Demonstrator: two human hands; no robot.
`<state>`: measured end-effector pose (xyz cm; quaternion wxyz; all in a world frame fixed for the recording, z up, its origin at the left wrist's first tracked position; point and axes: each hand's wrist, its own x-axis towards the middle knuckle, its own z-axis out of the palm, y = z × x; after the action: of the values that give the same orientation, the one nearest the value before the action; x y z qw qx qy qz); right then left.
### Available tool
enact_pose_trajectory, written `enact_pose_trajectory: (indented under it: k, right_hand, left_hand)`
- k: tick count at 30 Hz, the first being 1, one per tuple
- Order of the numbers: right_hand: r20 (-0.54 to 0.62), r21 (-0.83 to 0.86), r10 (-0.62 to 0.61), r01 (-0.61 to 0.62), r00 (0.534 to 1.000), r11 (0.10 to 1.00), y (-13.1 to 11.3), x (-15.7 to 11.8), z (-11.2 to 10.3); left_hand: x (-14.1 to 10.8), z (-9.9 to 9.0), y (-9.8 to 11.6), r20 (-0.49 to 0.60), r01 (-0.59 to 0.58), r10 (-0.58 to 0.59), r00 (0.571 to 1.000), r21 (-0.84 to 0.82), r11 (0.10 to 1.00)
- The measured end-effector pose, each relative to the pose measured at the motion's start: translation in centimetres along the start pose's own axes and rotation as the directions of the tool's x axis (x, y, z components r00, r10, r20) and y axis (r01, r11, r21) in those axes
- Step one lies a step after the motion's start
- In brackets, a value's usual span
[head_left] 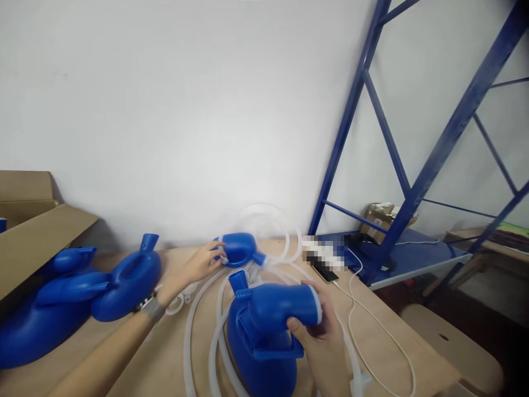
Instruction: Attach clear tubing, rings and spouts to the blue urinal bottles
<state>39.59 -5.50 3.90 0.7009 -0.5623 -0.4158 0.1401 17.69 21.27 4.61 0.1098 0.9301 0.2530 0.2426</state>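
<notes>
My right hand [324,336] grips the white-rimmed end of a blue plastic bottle [281,306], held on its side with its handle downward. Below and behind that bottle is a larger blue container [264,369] with a spout at its top. My left hand [206,260] reaches across the table, its fingers at the left end of another blue bottle [239,248] that lies near the wall, spout to the right. The left fingertips touch its pale rim. Looped white tubing [190,331] lies around and between the bottles.
Several blue containers [128,284] sit at the left beside an open cardboard box [41,237]. On the right of the wooden table [405,342] are a phone [324,270] and a white cable [384,331]. A blue metal rack [351,116] and a stool [450,342] stand farther right.
</notes>
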Motion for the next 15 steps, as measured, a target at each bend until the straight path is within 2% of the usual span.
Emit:
enact_pose_trajectory:
  k: [2,3,4,5,7,9,10,11,13,15]
  right_hand:
    - [0.007,0.019,0.065,-0.065,0.998,0.998,-0.2,-0.2,1.3]
    - [0.027,0.030,0.086,-0.087,0.996,0.996,-0.4,-0.3,2.0]
    - [0.070,0.034,0.095,-0.098,0.993,0.995,-0.5,-0.5,2.7]
    - [0.125,0.025,0.088,-0.092,0.988,0.995,-0.8,-0.7,3.3]
    - [0.222,-0.021,0.028,-0.024,0.975,0.999,-1.3,-1.3,4.5]
    - [0.282,-0.082,-0.037,0.062,0.959,0.995,-1.9,-2.0,5.7]
    - [0.299,-0.104,-0.065,0.100,0.952,0.989,-2.1,-2.4,6.3]
    - [0.297,-0.116,-0.099,0.139,0.950,0.983,-2.2,-2.8,7.0]
    - [0.265,-0.118,-0.189,0.226,0.946,0.967,-2.3,-3.7,8.3]
    - [0.248,-0.074,-0.296,0.323,0.922,0.944,-2.2,-4.4,9.3]
  left_hand:
    - [-2.4,-0.6,4.5,-0.003,-0.016,0.016,1.000,-0.094,0.995]
    - [-3.8,-0.9,6.6,-0.021,0.045,-0.053,0.998,-0.280,0.959]
    - [-5.3,-1.3,8.4,-0.009,0.124,-0.144,0.990,-0.463,0.878]
    - [-6.7,-1.8,10.0,0.023,0.197,-0.233,0.972,-0.619,0.760]
    - [-9.4,-2.6,12.0,0.085,0.249,-0.344,0.935,-0.847,0.469]
    - [-11.7,-3.3,12.8,0.159,0.258,-0.430,0.889,-0.949,0.183]
    - [-12.8,-3.5,12.9,0.194,0.259,-0.461,0.866,-0.963,0.080]
    - [-13.9,-3.6,13.0,0.228,0.270,-0.492,0.840,-0.963,0.014]
    - [-16.0,-3.4,13.4,0.243,0.294,-0.592,0.768,-0.956,-0.012]
    - [-18.0,-2.7,14.1,0.191,0.295,-0.739,0.646,-0.955,0.012]
